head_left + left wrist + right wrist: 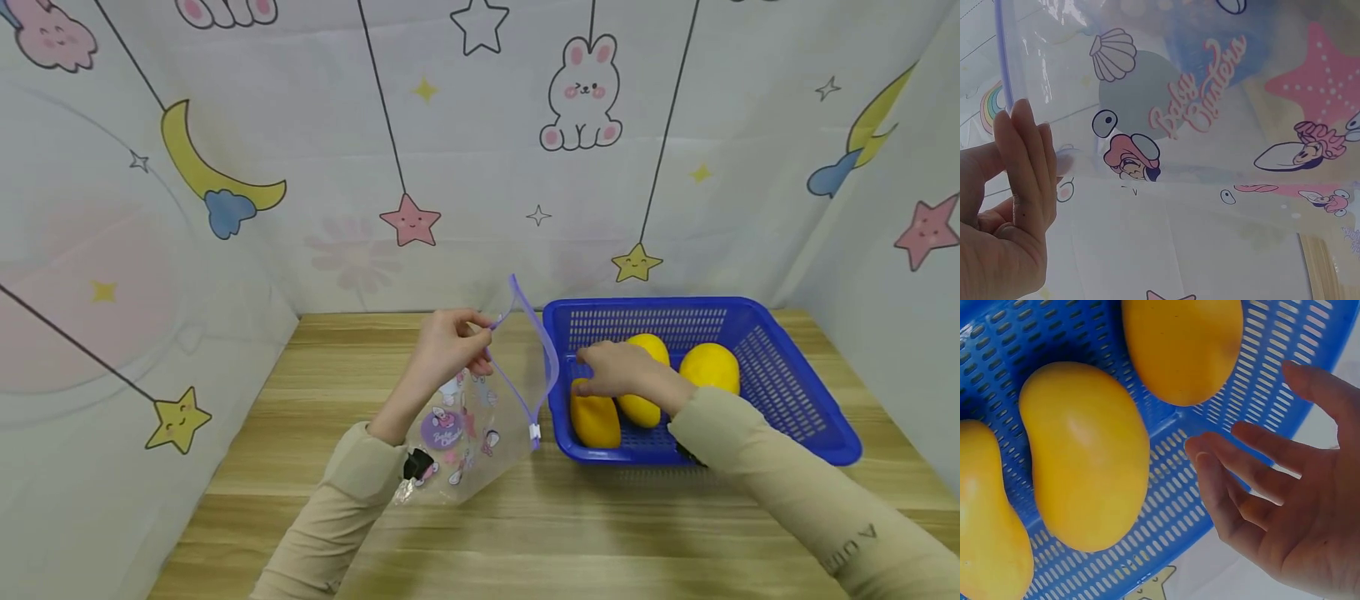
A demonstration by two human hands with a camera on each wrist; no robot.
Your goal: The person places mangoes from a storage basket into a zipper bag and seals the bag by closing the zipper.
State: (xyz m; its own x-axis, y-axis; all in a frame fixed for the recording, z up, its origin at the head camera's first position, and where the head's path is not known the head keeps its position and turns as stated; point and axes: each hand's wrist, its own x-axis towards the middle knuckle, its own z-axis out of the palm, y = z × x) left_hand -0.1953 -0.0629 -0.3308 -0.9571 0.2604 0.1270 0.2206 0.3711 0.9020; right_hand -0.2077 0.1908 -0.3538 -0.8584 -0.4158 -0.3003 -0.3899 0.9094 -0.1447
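A clear zip bag [468, 442] with a purple zip edge, a white slider and printed shells and starfish hangs with its mouth parted. My left hand [450, 346] pinches the zip edge between thumb and fingers; the left wrist view shows the bag's printed side beside the fingers. Over the blue basket [795, 392], my right hand [618, 368] is spread and holds nothing. Beneath it lie yellow mangoes: an orange-tinted mango [595, 417] at the front left and another mango [708, 367] farther right. Between them, yellow fruit [639, 410] is partly hidden by the hand.
The blue perforated basket stands on a wood-grain table [360, 375], just right of the bag. Behind and at both sides hangs a white cloth [480, 150] printed with stars, moons and a rabbit. A dark band [417, 464] shows at the left wrist.
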